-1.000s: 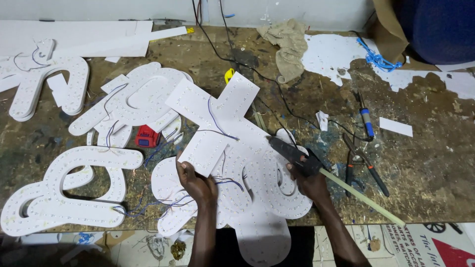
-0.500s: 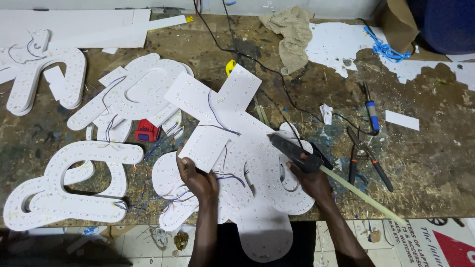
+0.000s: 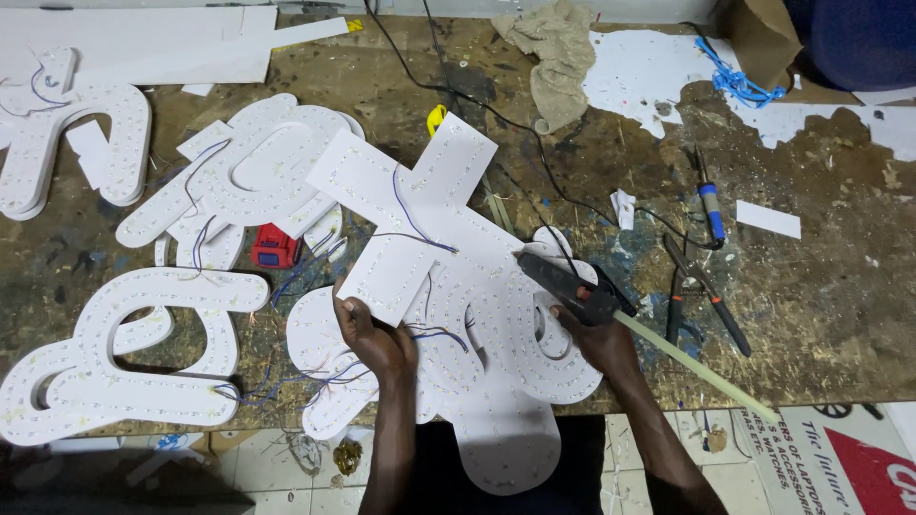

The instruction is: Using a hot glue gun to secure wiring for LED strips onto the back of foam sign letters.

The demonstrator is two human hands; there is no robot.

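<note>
I see my right hand (image 3: 601, 334) clamped around a black glue gun (image 3: 565, 283) with a pale glue stick (image 3: 697, 367) trailing out behind; its nozzle has come a little nearer the lower edge of the white cross-shaped panel (image 3: 410, 215) than a second ago, which I judge means the gluing is about to go on at that spot. My left hand (image 3: 374, 336) stays closed on the panel's near corner, fingers pinching it flat against the big dotted white letter (image 3: 477, 353) beneath. Thin blue wires (image 3: 412, 217) run over the panel. The tabletop (image 3: 821, 315) is rough, paint-stained board, littered with more white letters (image 3: 124, 353), a small red tool (image 3: 275, 248), pliers (image 3: 706, 291), a blue-handled soldering iron (image 3: 711, 205), a crumpled rag (image 3: 558, 57) and black cable. Tiled floor shows below the edge
</note>
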